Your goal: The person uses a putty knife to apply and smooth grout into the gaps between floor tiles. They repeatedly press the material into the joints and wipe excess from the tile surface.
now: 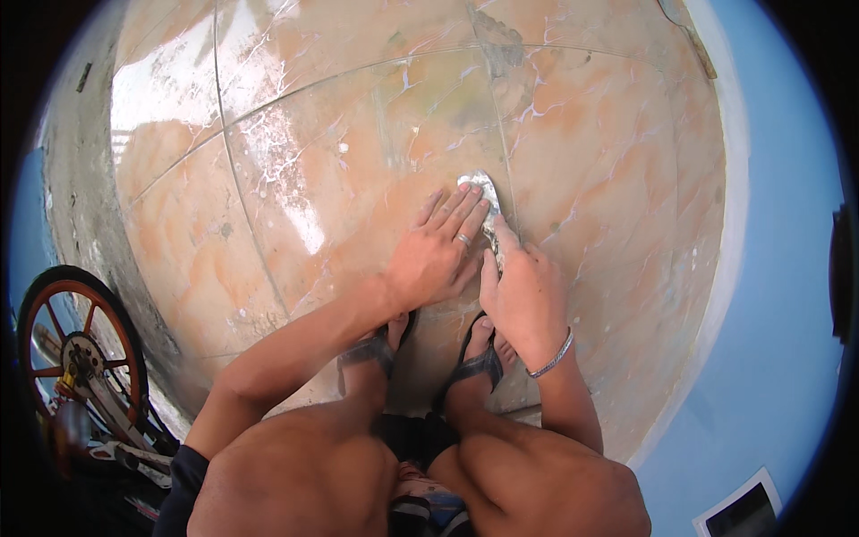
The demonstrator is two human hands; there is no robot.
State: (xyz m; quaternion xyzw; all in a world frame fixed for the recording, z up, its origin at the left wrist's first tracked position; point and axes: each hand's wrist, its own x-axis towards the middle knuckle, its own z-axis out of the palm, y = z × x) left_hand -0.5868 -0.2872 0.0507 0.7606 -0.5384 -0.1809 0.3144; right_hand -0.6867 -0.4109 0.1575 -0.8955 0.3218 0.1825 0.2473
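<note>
A small trowel (480, 180) with a rounded, silvery blade lies against the tiled floor (358, 116). My right hand (528, 300) is closed around its handle, with the index finger stretched forward along it. Most of the handle is hidden by the fingers. My left hand (434, 259) is open and laid flat, its fingertips pressing on the top of the blade. A ring sits on one of its fingers, and a chain bracelet (553, 356) circles the right wrist.
My sandalled feet (474, 358) stand close behind the hands. A motorcycle wheel (80, 358) with orange spokes stands at the left. Along the right runs a light blue wall (787, 224). A thin stick-like object (698, 49) lies near the wall at the far right.
</note>
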